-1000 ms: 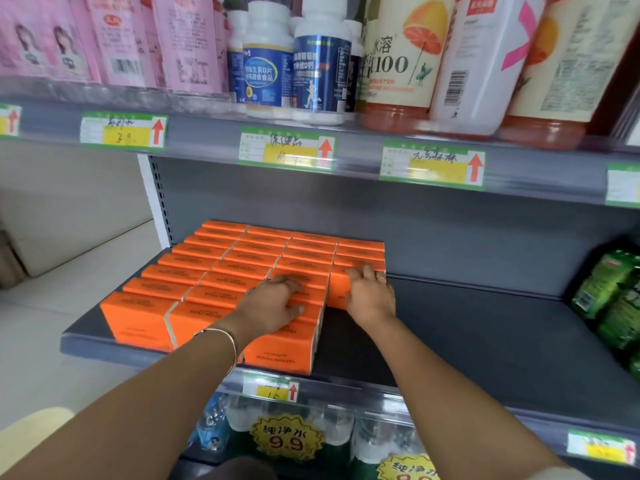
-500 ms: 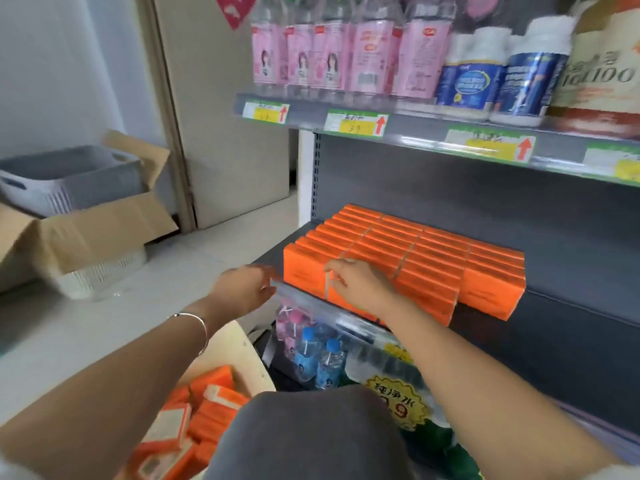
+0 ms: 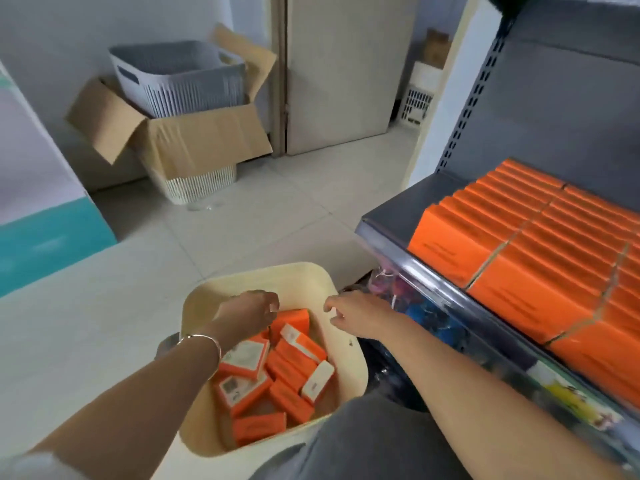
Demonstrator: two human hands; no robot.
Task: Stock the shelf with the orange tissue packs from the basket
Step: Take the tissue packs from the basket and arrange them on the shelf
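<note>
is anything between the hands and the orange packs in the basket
Nothing visible does. The left hand and right hand are over the open-topped basket, and the orange tissue packs lie loose and uncovered beneath them.

A thin silver bangle (image 3: 204, 341) rings the wrist of the left hand (image 3: 247, 311). Both forearms are bare, with a white sleeve (image 3: 31, 462) edge at lower left. Grey trousers (image 3: 363, 441) cover the knee, bottom centre.
</note>
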